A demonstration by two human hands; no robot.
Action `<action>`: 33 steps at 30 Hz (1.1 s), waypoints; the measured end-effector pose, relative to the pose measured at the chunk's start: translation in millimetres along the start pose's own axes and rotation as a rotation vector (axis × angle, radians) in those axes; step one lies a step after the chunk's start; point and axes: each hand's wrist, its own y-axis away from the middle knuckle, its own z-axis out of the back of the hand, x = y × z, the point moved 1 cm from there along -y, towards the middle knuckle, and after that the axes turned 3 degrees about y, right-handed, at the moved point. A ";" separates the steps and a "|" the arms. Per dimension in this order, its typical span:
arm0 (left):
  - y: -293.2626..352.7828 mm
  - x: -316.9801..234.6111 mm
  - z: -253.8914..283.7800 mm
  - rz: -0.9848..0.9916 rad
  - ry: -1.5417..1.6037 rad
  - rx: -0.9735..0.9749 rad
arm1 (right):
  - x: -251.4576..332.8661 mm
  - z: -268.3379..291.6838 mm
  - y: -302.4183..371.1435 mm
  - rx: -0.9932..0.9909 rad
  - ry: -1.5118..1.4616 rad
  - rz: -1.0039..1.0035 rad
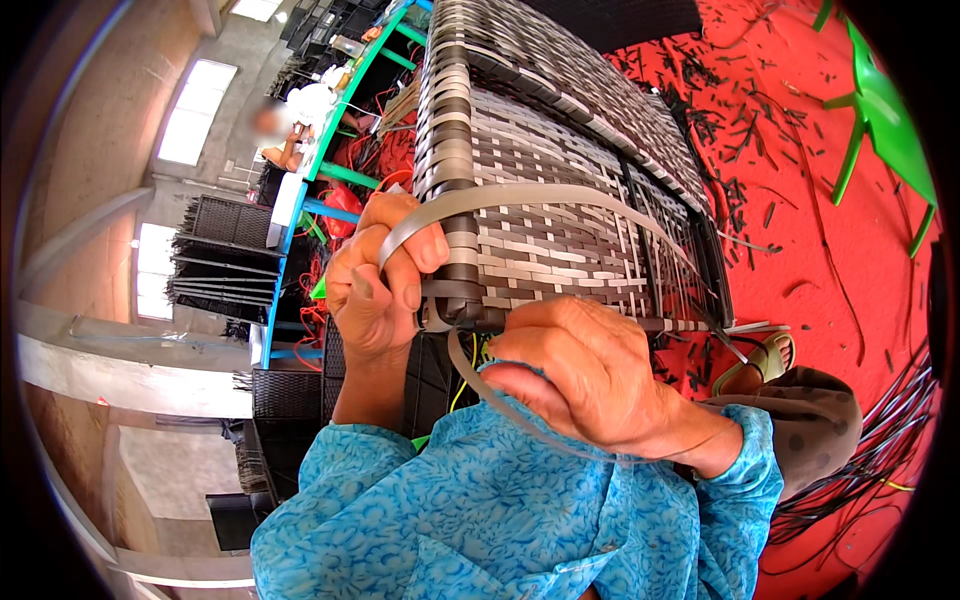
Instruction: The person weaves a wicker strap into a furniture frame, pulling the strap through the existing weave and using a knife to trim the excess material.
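A woven chair frame [560, 150] of grey and dark plastic strips stands tilted in front of me. My left hand [375, 285] grips a flat grey strip [520, 196] that arcs across the weave toward the right. My right hand [590, 380] is closed at the frame's lower edge, pinching the same kind of strip, which loops under my wrist. Both sleeves are blue and patterned.
The red floor [850, 250] is strewn with short dark strip offcuts. A green chair [885, 120] stands at the upper right. Long dark strips [880, 440] lie at the lower right. My sandalled foot [760, 360] shows below the frame. Another person [285, 135] sits far back left, near stacked woven pieces [220, 255].
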 end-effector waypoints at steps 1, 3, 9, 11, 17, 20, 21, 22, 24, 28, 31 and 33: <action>0.1 0.3 0.3 0.000 0.001 -0.004 | -1.3 -1.6 -0.4 0.002 -0.013 0.002; 0.1 0.8 0.8 -0.003 0.017 0.009 | -4.1 -5.2 -1.0 0.005 -0.043 0.000; 0.3 2.8 2.0 -0.031 0.017 0.033 | -7.3 -12.9 3.6 -0.045 0.044 0.064; 0.5 3.2 2.6 -0.030 0.022 0.033 | -9.4 -13.6 4.4 -0.074 0.031 0.071; 1.4 4.2 3.9 -0.026 0.014 0.021 | -13.6 -8.1 -1.4 0.014 0.237 0.142; 3.4 5.6 2.3 -0.044 -0.008 -0.007 | -6.4 -1.9 -2.6 0.102 0.390 0.123; 3.9 6.1 1.7 -0.057 -0.014 -0.015 | -4.5 -2.0 -3.3 0.110 0.483 0.149; 4.1 6.2 1.4 -0.070 -0.020 -0.024 | -2.2 -1.9 -3.9 0.115 0.576 0.176; 4.3 5.8 0.7 -0.057 -0.051 -0.036 | 1.7 -1.7 -3.9 0.171 0.619 0.144; 4.7 0.3 -1.6 -0.048 -0.067 -0.003 | 5.6 -1.3 -4.0 0.211 0.680 0.124; 10.7 -3.1 -9.5 -0.058 -0.154 -0.037 | 5.3 -0.9 -4.6 0.244 0.665 0.112; 10.9 -5.4 -10.5 -0.105 -0.250 -0.034 | 5.6 -0.7 -4.1 0.271 0.622 0.093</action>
